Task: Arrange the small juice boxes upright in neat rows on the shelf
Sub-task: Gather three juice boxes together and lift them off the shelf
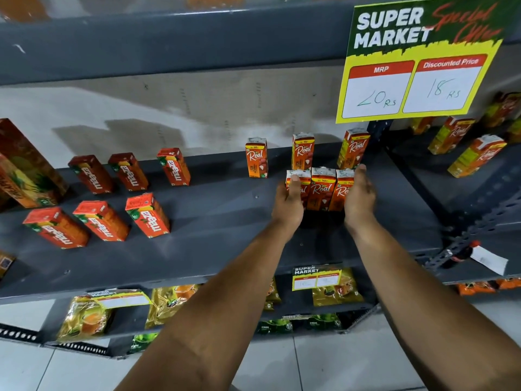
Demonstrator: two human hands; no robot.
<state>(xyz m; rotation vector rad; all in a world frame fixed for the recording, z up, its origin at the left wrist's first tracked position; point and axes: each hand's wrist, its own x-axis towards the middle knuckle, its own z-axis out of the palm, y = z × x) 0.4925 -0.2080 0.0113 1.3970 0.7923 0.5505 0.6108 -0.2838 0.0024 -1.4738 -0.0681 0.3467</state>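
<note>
Far left: a tall pineapple carton [26,165] is stood at the shelf end, well apart from the working area. Beside it, six red mango boxes [146,215] are set upright in two spaced rows of three, fronts outward; these look already arranged.

Centre-right: three orange juice boxes are spaced along the back of the shelf, the leftmost [256,158] standing alone. In front of them a tight group of three juice boxes [321,189] is held upright, sides touching. The left hand [289,203] is pressed flat against the group's left side, fingers nearly straight and close together, fingertips over the top edge. The right hand [359,196] is laid against the right side, palm inward, fingers extended and together. Neither hand is wrapped round a box; the group is squeezed between the palms, probably so all three can be slid or squared as one block into a front row.

Right: a yellow price sign [417,60] hangs from the shelf above; more cartons [476,156] are stood on the neighbouring bay.

Surface: grey metal shelf [214,221], flat, largely bare between groups. Lower shelves hold yellow packets [84,314]; pale tiled floor [267,365] below.
</note>
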